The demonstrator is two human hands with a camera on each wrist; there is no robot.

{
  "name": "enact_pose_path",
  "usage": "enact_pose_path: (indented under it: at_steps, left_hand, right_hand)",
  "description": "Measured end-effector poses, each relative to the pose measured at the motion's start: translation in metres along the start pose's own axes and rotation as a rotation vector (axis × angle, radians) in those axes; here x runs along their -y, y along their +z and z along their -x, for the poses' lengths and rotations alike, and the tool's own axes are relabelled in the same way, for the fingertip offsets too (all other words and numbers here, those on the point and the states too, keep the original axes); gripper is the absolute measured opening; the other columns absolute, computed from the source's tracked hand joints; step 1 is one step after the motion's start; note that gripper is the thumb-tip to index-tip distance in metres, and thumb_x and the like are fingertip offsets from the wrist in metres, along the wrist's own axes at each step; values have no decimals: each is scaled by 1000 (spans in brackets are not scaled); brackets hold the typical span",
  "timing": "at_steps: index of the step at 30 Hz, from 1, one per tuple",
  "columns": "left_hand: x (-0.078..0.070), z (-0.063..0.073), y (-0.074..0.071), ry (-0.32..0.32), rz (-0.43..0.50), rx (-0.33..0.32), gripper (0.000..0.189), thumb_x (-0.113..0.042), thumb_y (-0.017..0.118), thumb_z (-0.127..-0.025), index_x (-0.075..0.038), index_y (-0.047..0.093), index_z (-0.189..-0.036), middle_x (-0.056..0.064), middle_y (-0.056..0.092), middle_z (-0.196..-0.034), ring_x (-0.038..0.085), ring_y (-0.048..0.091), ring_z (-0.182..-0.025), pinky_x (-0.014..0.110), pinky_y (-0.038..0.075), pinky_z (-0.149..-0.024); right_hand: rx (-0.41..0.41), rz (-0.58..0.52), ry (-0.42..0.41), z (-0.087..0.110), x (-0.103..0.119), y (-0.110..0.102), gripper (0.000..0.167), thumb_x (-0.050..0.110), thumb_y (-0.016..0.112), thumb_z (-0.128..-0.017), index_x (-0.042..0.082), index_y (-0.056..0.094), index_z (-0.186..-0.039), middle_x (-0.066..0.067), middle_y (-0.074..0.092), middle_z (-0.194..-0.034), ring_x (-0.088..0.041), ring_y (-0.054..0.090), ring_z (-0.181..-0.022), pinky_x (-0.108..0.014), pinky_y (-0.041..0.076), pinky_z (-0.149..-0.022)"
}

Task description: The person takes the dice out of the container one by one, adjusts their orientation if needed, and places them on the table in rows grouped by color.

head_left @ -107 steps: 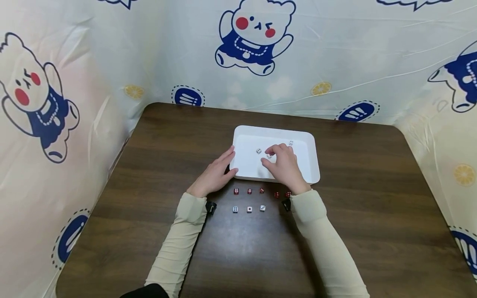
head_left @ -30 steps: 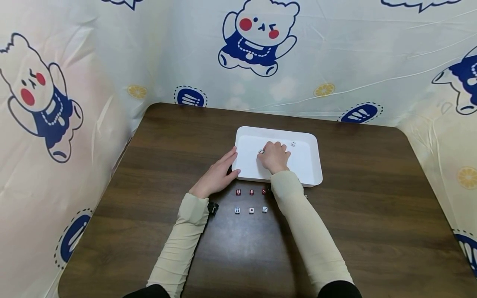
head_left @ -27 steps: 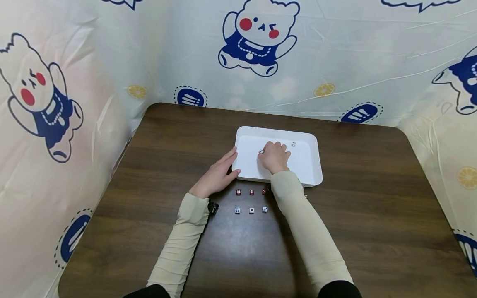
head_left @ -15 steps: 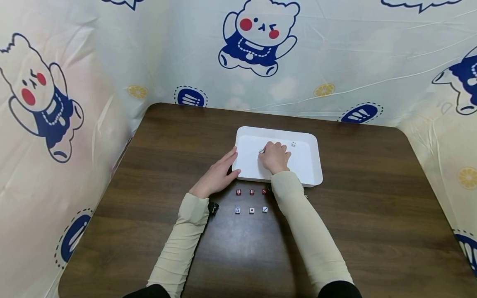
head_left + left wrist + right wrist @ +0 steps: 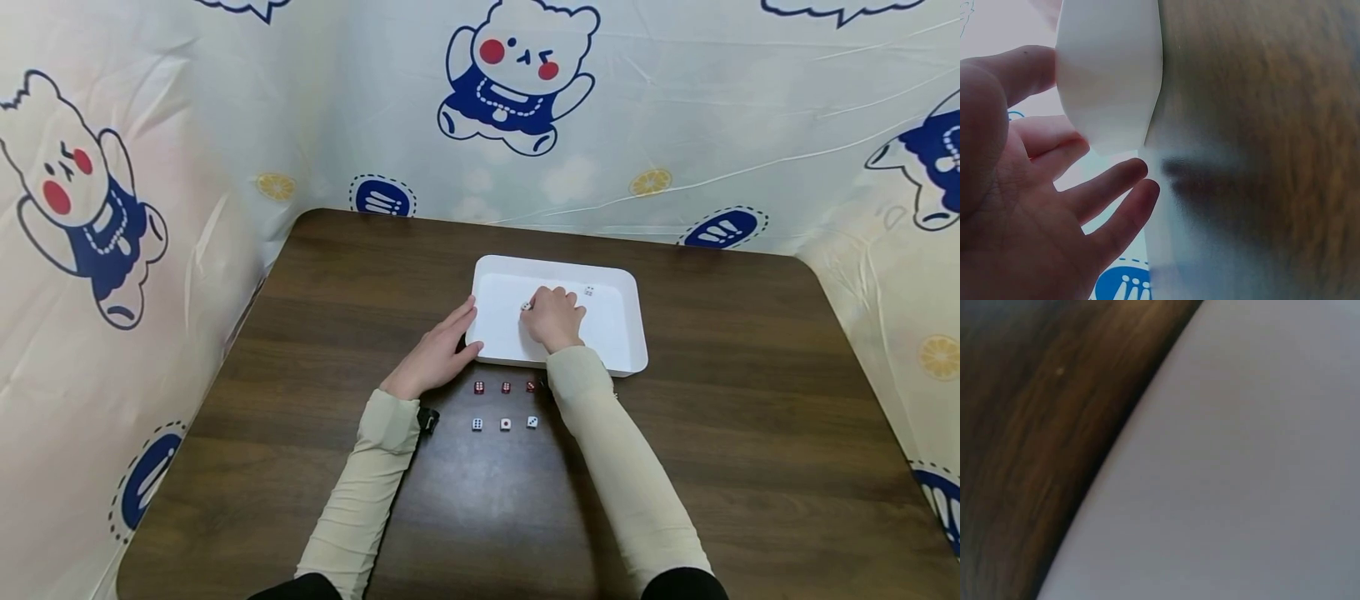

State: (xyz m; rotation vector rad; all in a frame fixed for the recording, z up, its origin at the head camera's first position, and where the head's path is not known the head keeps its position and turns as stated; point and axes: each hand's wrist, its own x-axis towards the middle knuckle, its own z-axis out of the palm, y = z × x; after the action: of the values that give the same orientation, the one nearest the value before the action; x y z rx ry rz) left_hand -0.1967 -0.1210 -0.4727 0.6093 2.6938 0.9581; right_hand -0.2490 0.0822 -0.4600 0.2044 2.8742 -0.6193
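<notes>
My left hand (image 5: 433, 354) lies with straight fingers along the left end of a white tray (image 5: 626, 350). In the left wrist view, its fingertips touch the tray's wall (image 5: 1110, 75). My right hand (image 5: 555, 318) reaches down into the tray with curled fingers. Thumb and forefinger pinch a white die (image 5: 526, 307), which shows at the hand's left side. Another white die (image 5: 589, 291) lies in the tray's back right part. The right wrist view holds only a blurred pale surface (image 5: 1229, 456) beside dark wood.
In front of the tray, red dice (image 5: 506, 387) form a row, partly covered by the right sleeve (image 5: 622, 467). Nearer lies a row of white dice (image 5: 505, 425). A small die edge (image 5: 616, 395) shows right of the sleeve. Printed curtains (image 5: 337, 100) surround the wooden table (image 5: 750, 375).
Since the earliest frame, my right hand has turned and moved left within the tray, from fingers spread to curled at the left die. Over the last second it barely moves. My left hand stays put.
</notes>
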Motion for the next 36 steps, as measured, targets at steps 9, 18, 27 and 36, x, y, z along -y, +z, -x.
enact_pose_path:
  at_steps: [9, 18, 27, 36]
  left_hand:
    - [-2, 0, 1, -9, -1, 5, 65, -31, 51, -100, -6, 23, -153, 1, 10, -164, 22, 21, -149, 51, 26, -116]
    - [-4, -1, 2, -34, -12, 5, 65, -32, 50, -100, -7, 22, -153, 1, 9, -164, 26, 22, -148, 62, 24, -113]
    - [-6, 0, 1, -52, -18, 5, 65, -32, 50, -100, -8, 22, -154, 0, 9, -164, 27, 23, -148, 63, 23, -112]
    - [-7, -1, 1, -55, -17, 11, 64, -33, 49, -100, -9, 22, -154, -1, 9, -164, 25, 22, -149, 62, 23, -113]
  right_hand:
    - [-8, -4, -8, 0, -7, -1, 20, 23, 59, -91, 6, 64, -99, -14, 54, -105, -35, 43, -108, -57, 30, -101]
    - [-28, -27, -8, 6, -11, -7, 23, 24, 57, -91, 5, 63, -101, -16, 54, -107, -36, 42, -111, -58, 28, -102]
    - [-73, -32, -60, 11, -14, -13, 24, 26, 60, -91, 5, 63, -103, -17, 56, -110, -36, 43, -111, -56, 31, -99]
    - [-99, -65, -143, 13, -20, -13, 24, 26, 63, -89, 6, 64, -102, -13, 57, -109, -33, 43, -107, -53, 31, -94]
